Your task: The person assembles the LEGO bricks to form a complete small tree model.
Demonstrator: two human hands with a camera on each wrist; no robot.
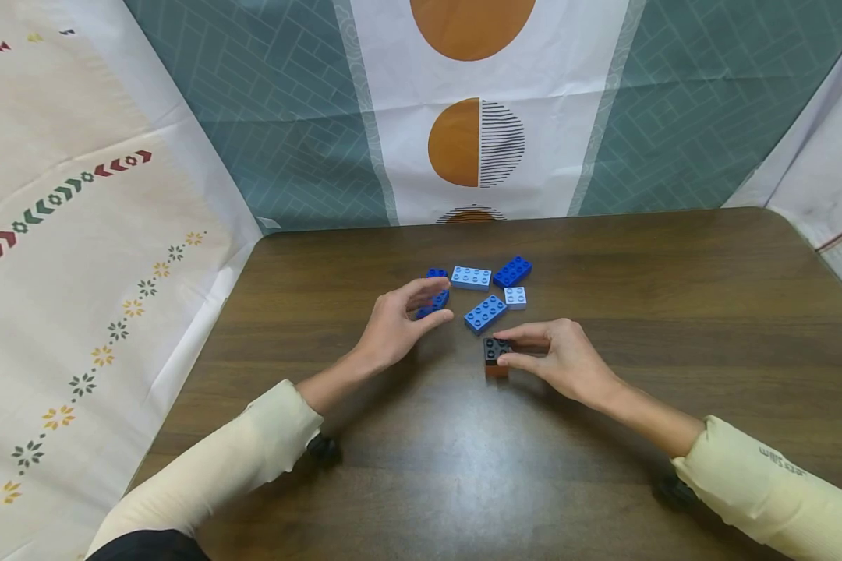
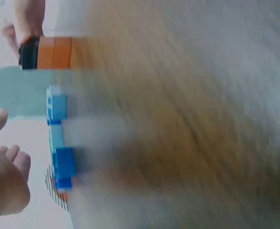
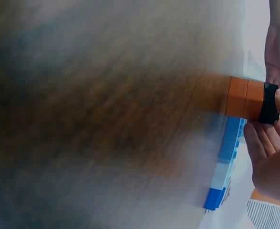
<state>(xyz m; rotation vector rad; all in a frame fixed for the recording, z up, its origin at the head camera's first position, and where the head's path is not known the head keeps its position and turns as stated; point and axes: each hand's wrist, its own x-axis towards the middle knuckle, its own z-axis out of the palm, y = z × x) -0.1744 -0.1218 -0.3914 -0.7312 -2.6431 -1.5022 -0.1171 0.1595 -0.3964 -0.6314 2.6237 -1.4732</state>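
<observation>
A short stack stands on the table, with a black brick (image 1: 494, 351) on top of two orange bricks (image 3: 244, 98). My right hand (image 1: 564, 358) pinches the black brick between thumb and fingers from the right side. To the left, my left hand (image 1: 395, 323) hovers with thumb and fingers spread apart, holding nothing. Behind its fingers a dark blue brick (image 1: 440, 299) is partly hidden, and another dark blue brick (image 1: 436, 273) peeks out just beyond. A medium blue brick (image 1: 486, 314) lies between the two hands, slightly behind the stack.
Farther back are a light blue brick (image 1: 471, 278), a deep blue brick (image 1: 512, 272) and a small pale blue brick (image 1: 515, 298). The brown wooden table (image 1: 638, 265) ends at a patterned cloth (image 1: 309, 117) behind and at the left.
</observation>
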